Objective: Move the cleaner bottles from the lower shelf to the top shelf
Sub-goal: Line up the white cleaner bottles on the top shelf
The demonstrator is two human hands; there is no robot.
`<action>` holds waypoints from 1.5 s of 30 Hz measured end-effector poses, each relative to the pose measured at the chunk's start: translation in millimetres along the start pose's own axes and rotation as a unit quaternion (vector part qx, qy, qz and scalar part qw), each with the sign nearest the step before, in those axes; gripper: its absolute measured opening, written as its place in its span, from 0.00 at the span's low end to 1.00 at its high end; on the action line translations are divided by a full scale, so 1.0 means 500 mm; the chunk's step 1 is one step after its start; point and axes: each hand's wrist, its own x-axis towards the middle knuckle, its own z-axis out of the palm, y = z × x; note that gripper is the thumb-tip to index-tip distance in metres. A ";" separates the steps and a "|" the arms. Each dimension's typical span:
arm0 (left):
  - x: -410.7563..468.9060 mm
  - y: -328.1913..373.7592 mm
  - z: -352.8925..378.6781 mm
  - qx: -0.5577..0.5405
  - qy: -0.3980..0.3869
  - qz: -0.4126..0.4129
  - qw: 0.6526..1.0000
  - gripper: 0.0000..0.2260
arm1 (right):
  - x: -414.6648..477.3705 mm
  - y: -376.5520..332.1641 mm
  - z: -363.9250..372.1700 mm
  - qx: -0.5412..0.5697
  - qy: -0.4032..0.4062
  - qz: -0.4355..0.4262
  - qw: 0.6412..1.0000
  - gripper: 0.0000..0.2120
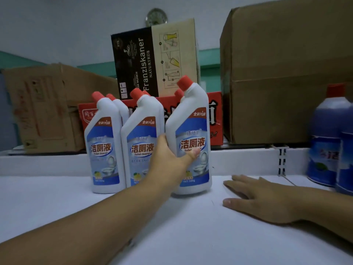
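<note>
On shelf (57, 197), left hand (168, 159) gripping bottle (191, 131), right hand (267, 199) flat

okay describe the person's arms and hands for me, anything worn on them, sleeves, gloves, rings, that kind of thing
Both forearms are bare as far as the picture shows. The left hand and right hand wear no gloves, and no rings, watch or bracelet are visible. Fingernails look short and unpainted.

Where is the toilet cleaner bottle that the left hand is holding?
In the head view, the held bottle stands mid-frame on the white shelf, gripped by the left hand, rightmost of the front row, beside the middle bottle.
</note>
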 end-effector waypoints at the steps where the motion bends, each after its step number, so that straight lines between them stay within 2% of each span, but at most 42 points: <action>1: 0.000 -0.012 0.002 0.006 0.002 -0.001 1.000 0.20 | 0.001 0.000 0.002 -0.001 0.001 -0.003 1.000 0.37; 6: 0.006 -0.025 0.004 0.016 0.008 0.005 1.000 0.22 | 0.003 0.001 -0.001 -0.006 -0.009 0.002 1.000 0.38; 9: -0.004 -0.024 0.002 0.025 0.005 0.028 0.999 0.29 | 0.004 0.001 0.001 0.002 -0.003 0.002 1.000 0.36; 11: -0.012 -0.023 -0.005 0.049 0.016 0.078 0.996 0.37 | 0.005 0.001 0.002 0.005 0.000 0.001 1.000 0.36; 13: -0.022 -0.011 -0.017 0.079 0.032 0.181 0.980 0.38 | 0.006 0.002 0.002 0.008 0.001 0.003 1.000 0.36; 14: -0.027 -0.004 -0.023 0.114 0.031 0.258 0.959 0.37 | 0.006 0.002 0.002 0.007 0.001 0.003 1.000 0.36; 15: -0.031 0.006 -0.026 0.179 0.020 0.347 0.921 0.35 | 0.005 0.002 0.002 0.007 0.001 0.004 1.000 0.36; 16: -0.032 0.014 -0.024 0.274 -0.008 0.422 0.864 0.32 | 0.005 0.001 0.001 0.009 0.001 0.004 1.000 0.36; 17: -0.034 0.022 -0.018 0.388 -0.063 0.466 0.793 0.30 | 0.003 0.000 0.001 0.012 0.002 0.004 1.000 0.36; 18: -0.038 0.032 -0.007 0.499 -0.134 0.462 0.721 0.30 | 0.002 -0.002 0.001 0.016 0.002 0.003 1.000 0.36; 19: -0.039 0.035 0.003 0.583 -0.193 0.413 0.672 0.31 | 0.002 -0.003 0.002 0.017 0.004 0.001 1.000 0.36; 20: -0.032 0.035 0.011 0.639 -0.220 0.367 0.639 0.31 | 0.002 -0.004 0.001 0.018 0.007 0.000 1.000 0.36; 22: -0.021 0.039 0.020 0.715 -0.249 0.327 0.565 0.31 | 0.002 -0.007 -0.002 0.015 0.010 0.001 1.000 0.36; 24: -0.010 0.041 0.018 0.747 -0.267 0.312 0.523 0.30 | 0.001 -0.009 -0.003 0.016 0.007 0.006 1.000 0.36; 26: 0.000 0.037 0.012 0.759 -0.265 0.295 0.516 0.30 | 0.002 -0.008 -0.003 0.015 0.006 0.006 1.000 0.36; 31: 0.000 0.017 0.006 0.761 -0.248 0.291 0.524 0.31 | 0.005 -0.004 -0.001 0.022 0.007 0.002 1.000 0.36; 39: -0.003 0.004 -0.011 0.732 -0.242 0.325 0.548 0.28 | 0.011 -0.001 -0.004 0.024 0.016 -0.006 1.000 0.36; 41: -0.006 0.006 -0.015 0.714 -0.240 0.334 0.567 0.25 | 0.010 -0.002 -0.005 0.025 0.024 -0.003 0.999 0.35; 45: -0.023 0.031 -0.021 0.643 -0.250 0.349 0.634 0.20 | -0.003 -0.014 -0.012 0.022 0.066 -0.010 0.998 0.32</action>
